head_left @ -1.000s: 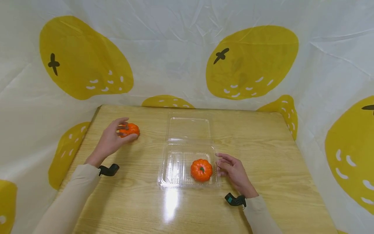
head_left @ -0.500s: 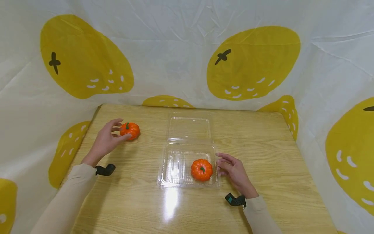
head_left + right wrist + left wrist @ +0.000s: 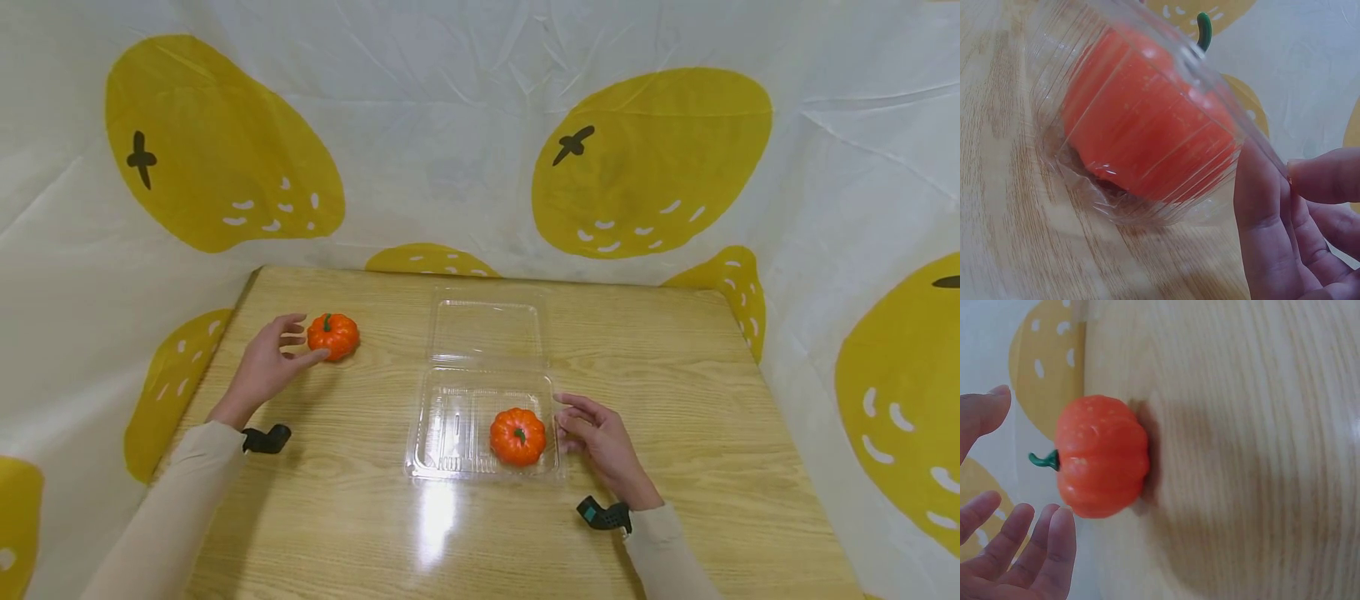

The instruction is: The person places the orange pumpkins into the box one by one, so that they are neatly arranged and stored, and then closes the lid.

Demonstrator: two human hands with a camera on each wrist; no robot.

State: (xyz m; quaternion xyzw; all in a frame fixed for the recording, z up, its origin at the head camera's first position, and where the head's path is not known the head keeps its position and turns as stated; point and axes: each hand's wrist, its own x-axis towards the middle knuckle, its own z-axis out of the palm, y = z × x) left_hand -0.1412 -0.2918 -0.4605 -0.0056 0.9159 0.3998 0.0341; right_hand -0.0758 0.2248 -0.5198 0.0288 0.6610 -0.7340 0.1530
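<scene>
An orange toy pumpkin (image 3: 334,337) with a green stem rests on the table at the far left. My left hand (image 3: 262,365) is just left of it, fingers spread and holding nothing; in the left wrist view a gap separates the thumb from this pumpkin (image 3: 1102,459). Mid-table lies a clear plastic clamshell container (image 3: 474,477), its lid (image 3: 486,332) folded back flat behind the base. A second toy pumpkin (image 3: 517,437) sits in the right part of the base. My right hand (image 3: 602,443) pinches the base's right rim between thumb and fingers, plainest in the right wrist view.
The wooden table (image 3: 660,358) ends at the back and left against a white curtain (image 3: 442,175) printed with large yellow fruit. Light glares off the tabletop (image 3: 437,521) in front of the container. Each wrist wears a black camera mount (image 3: 267,439).
My left hand has drawn back to the left, off the far-left pumpkin, which now shows whole and stays in place. The right hand and the container have not moved.
</scene>
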